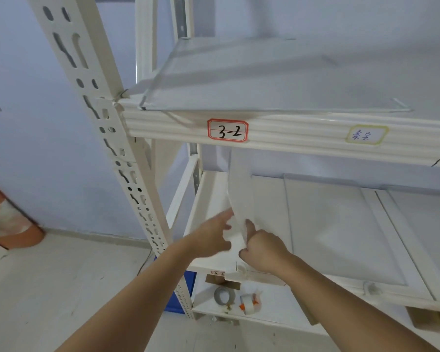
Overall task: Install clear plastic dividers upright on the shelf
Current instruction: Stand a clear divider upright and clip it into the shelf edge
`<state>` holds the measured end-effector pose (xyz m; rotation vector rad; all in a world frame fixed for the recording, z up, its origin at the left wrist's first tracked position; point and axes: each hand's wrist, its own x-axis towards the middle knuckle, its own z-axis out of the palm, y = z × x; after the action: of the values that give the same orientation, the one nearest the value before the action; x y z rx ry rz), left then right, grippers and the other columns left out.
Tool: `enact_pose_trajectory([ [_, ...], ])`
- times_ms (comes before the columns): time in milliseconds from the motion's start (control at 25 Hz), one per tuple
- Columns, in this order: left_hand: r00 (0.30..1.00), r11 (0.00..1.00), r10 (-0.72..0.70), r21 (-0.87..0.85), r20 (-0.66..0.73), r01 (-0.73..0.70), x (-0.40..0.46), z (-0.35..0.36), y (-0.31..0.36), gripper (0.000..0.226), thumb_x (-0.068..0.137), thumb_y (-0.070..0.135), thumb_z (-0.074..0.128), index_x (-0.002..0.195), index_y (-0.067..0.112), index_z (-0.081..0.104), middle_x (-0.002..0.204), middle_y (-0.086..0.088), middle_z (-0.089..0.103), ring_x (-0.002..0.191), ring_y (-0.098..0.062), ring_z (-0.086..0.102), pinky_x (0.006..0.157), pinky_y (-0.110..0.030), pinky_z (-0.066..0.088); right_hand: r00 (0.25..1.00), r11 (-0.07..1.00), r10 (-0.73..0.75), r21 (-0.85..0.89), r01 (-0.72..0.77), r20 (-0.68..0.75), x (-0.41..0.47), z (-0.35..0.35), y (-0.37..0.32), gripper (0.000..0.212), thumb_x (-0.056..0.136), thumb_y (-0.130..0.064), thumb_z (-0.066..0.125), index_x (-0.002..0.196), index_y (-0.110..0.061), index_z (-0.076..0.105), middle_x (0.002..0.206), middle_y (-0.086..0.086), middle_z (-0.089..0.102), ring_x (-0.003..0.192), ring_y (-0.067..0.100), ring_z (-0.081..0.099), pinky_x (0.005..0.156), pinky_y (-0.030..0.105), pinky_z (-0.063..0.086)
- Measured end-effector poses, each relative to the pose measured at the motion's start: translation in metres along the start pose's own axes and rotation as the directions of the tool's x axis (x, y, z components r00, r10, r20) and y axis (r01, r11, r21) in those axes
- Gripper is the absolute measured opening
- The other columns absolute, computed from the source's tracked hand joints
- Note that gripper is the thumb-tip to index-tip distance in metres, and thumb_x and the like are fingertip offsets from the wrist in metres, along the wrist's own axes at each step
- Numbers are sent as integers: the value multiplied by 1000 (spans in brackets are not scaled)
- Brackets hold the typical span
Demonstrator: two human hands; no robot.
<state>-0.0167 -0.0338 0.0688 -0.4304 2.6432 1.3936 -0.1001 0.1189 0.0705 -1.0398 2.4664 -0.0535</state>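
So both hands, left hand (214, 235) and right hand (262, 247), close their grip on one upright divider (240, 199) (unseated yet), others lying flat at 3 o'clock

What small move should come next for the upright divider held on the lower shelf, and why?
Probably press its base down onto the shelf's front edge. The clear plastic divider already stands upright, gripped near its bottom by the left hand and right hand, just above the edge.

Single head view, close, facing forward-down at white shelf rack (290, 133) front.
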Motion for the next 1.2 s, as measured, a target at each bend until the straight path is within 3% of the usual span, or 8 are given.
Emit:
enact_pose_trajectory([
  [120, 987, 998, -41, -30, 153, 46, 8, 29, -30, 128, 77, 18, 87, 156, 57, -6, 165, 4, 34, 146, -25, 41, 117, -45, 41, 1000, 976, -14, 217, 13, 3, -2, -2, -6, 70, 95, -30, 48, 156, -19, 15, 104, 9, 61, 91, 28, 64, 78, 38, 55],
  [240, 996, 987, -37, -155, 78, 48, 8, 41, -39, 122, 85, 16, 81, 151, 65, -10, 167, -2, 31, 138, -12, 50, 112, -37, 48, 999, 926, -7, 378, -6, 33, -3, 7, -7, 66, 96, -31, 47, 157, -22, 23, 125, 11, 64, 101, 26, 67, 91, 41, 57],
  [400, 994, 987, -26, -154, 102, 42, 7, 50, -46, 120, 88, 4, 71, 152, 63, -12, 168, -5, 27, 113, -12, 71, 97, -38, 58, 1000, 896, 12, 444, -17, 15, -6, 20, -10, 59, 98, -27, 51, 153, -18, 34, 125, 12, 67, 103, 26, 68, 89, 35, 58],
  [560, 998, 990, -6, -142, 58, 14, 7, 52, -42, 116, 90, -2, 64, 152, 61, -10, 168, -4, 28, 145, -14, 45, 102, -36, 55, 998, 857, 61, 513, -47, -11, -6, 21, -10, 49, 96, -22, 52, 144, -11, 47, 114, 13, 69, 98, 28, 69, 83, 35, 56],
  [720, 997, 998, 4, -69, 76, 1, 16, 51, -41, 118, 91, 0, 64, 150, 59, -19, 168, -3, 27, 149, -22, 39, 109, -41, 50, 996, 850, 83, 524, -57, -26, -4, 16, -10, 51, 95, -22, 53, 145, -12, 46, 114, 13, 70, 99, 29, 69, 82, 34, 56],
  [920, 990, 1000, -13, 7, 138, 12, 19, 60, -46, 139, 76, 22, 83, 152, 48, -31, 125, -9, 70, 104, -26, 71, 97, -43, 56, 999, 873, 46, 487, -35, -10, -5, 10, -12, 57, 94, -26, 51, 149, -17, 40, 103, 9, 72, 90, 23, 70, 80, 35, 58],
  [1080, 1000, 999, -18, 47, -1, 18, 19, 74, -39, 115, 83, 41, 75, 163, 28, -8, 116, 2, 74, 102, -13, 70, 95, -35, 56, 994, 802, 77, 588, -107, 75, -10, -2, -13, 41, 97, -46, 37, 86, -17, 64, 90, -2, 70, 85, 13, 64, 78, 29, 50],
  [1200, 997, 1000, -12, -28, 75, 14, 20, 64, -39, 122, 86, 34, 77, 161, 29, -19, 132, 1, 67, 113, -16, 66, 102, -31, 49, 995, 845, 62, 527, -95, 80, -12, -6, -17, 49, 101, -44, 32, 88, -12, 66, 97, 7, 71, 89, 20, 66, 84, 34, 52],
])
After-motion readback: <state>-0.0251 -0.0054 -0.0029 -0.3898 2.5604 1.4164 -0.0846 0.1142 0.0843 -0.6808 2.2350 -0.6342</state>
